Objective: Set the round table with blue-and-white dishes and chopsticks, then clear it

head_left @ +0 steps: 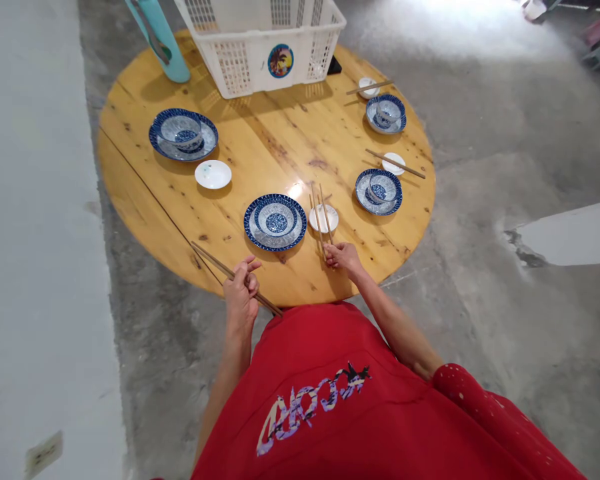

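Note:
My left hand (243, 290) is closed around a pair of brown chopsticks (213, 259), held slantwise at the table's near edge. My right hand (342, 256) pinches the near ends of other chopsticks (325, 207), whose far parts lie across a small white dish (331, 217). Whether they touch the dish's rim all along, I cannot tell. Left of that dish, between my hands, sits a blue-and-white plate (249, 233) with a patterned bowl (276, 221) on it.
Round wooden table (290, 147). A white plastic basket (253, 63) and a turquoise bottle (173, 60) stand at its far side. Left are a plate with a bowl (183, 137) and a white dish (213, 175). At the right, chopsticks (410, 171) rest across a white dish (393, 160).

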Motion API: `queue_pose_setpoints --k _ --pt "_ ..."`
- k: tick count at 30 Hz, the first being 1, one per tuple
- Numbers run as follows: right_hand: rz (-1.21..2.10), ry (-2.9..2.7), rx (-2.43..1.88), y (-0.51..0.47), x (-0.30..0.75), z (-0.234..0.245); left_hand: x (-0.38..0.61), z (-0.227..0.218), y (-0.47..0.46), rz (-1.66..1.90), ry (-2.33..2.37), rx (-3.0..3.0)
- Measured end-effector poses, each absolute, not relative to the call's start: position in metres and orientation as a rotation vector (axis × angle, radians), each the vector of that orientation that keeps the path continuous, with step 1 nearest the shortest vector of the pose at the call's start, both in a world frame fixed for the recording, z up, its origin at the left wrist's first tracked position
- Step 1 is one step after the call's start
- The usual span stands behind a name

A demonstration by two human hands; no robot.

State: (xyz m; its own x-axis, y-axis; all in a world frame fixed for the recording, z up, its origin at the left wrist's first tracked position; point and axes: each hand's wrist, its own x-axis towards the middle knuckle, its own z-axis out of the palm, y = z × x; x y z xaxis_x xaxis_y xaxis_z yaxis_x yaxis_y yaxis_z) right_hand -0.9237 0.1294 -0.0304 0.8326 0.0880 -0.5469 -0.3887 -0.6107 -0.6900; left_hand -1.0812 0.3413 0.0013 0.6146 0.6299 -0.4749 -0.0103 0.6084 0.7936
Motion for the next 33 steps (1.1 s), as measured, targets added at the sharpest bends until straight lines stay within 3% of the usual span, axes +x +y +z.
queue_pose_setpoints --k 5,11,33 --pt "0.251 -0.001 -2.767 0.147 -0.906 -0.01 -1.085 0.0 0.343 0.438 0.838 0.839" --pt "0.237 -0.215 -2.954 0.181 -0.866 -0.001 -1.088 -0.002 0.344 0.461 0.838 0.832" --pt "0.392 -0.229 -2.892 0.183 -0.843 -0.021 -1.089 -0.009 0.343 0.466 0.861 0.796"
